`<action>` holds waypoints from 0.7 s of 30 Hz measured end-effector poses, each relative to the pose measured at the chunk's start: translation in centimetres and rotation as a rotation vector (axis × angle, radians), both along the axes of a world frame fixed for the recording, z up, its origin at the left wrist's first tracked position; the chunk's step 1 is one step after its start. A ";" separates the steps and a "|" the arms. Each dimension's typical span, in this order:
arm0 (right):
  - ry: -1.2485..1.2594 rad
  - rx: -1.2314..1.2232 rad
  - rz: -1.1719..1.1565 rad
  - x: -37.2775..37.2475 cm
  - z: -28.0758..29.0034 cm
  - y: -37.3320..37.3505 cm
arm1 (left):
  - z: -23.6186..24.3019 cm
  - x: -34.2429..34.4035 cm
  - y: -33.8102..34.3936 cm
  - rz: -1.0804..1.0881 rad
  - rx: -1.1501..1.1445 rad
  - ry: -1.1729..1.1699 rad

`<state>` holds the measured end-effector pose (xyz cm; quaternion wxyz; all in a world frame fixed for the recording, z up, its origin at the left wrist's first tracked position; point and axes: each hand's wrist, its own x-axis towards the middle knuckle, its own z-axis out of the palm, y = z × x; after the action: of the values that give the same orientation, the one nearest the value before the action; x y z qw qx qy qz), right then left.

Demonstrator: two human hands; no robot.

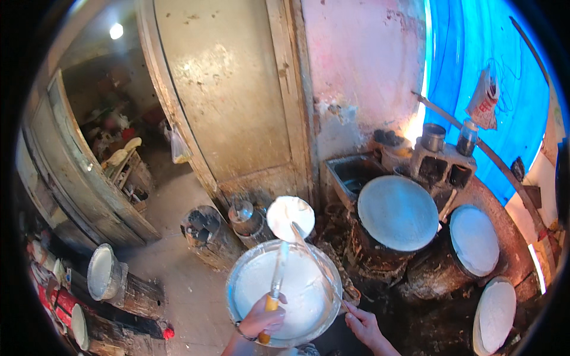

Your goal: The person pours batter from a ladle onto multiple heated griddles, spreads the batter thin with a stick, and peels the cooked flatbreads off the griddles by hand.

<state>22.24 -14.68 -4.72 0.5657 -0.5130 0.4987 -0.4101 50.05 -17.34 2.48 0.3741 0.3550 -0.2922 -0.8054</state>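
Note:
My left hand is closed around the yellow handle of a long, flat-bladed spatula, its pale blade pointing away over a wide metal basin. White batter-like stuff fills much of that basin. In my right hand, at the basin's right side, is the end of a long thin-handled utensil. Its shaft slants up left across the basin, and the far end meets the white contents of a round bowl just beyond the rim. Whether that end is a spoon or a ladle cannot be made out.
At right, round griddle-like plates top dark drum-like stoves. A metal sink and a block with a metal cup stand behind. Left are a bucket of dark lumps, a pale bowl and a doorway.

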 end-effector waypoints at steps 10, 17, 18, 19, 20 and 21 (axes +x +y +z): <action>0.139 -0.346 -0.094 5.0 -0.9 -5.0 | -3.0 6.9 -2.9 0.024 0.327 0.535; 0.589 -0.345 -0.108 2.3 -3.3 -6.3 | -2.0 3.2 -6.8 -0.148 0.427 0.312; 0.579 -0.349 -0.134 1.6 -3.3 -6.3 | -1.0 1.9 -7.6 -0.182 0.405 0.258; 0.556 -0.358 -0.190 0.9 -2.9 -6.7 | -0.4 0.6 -8.5 -0.211 0.380 0.203; 0.534 -0.369 -0.248 0.3 -2.4 -7.0 | -0.4 -0.7 -9.8 -0.286 0.357 0.182; 0.519 -0.377 -0.315 -0.6 -1.8 -7.2 | 0.4 -2.7 -10.7 -0.275 0.283 0.118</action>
<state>21.64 -21.87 -6.48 0.2455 -0.6122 0.6144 -0.4329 47.34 -28.08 2.93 0.2234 0.3128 -0.1993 -0.9014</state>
